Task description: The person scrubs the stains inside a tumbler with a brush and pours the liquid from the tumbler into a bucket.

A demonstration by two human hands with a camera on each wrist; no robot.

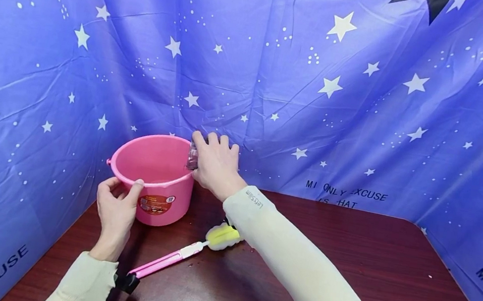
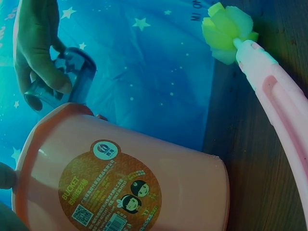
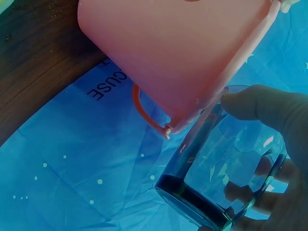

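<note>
A pink plastic bucket (image 1: 178, 203) with a round orange label stands on the table. At its near left rim, my left hand (image 1: 116, 210) holds on, the thumb up at the edge. My right hand (image 1: 218, 162) grips a clear drinking glass (image 3: 192, 202) with faceted sides. In the right wrist view the glass lies tilted at the bucket's rim, its mouth end toward the bucket; whether they touch I cannot tell. What the bucket holds is hard to make out. The bucket's pink handle (image 3: 139, 106) hangs down its far side.
A sponge bottle brush with a pink handle (image 1: 160, 264) and yellow-and-white head (image 1: 223, 237) lies on the dark red wooden table (image 1: 368, 269), in front of the bucket. Small wet drops dot the tabletop. Blue star-printed cloth (image 1: 279, 74) encloses the back and sides.
</note>
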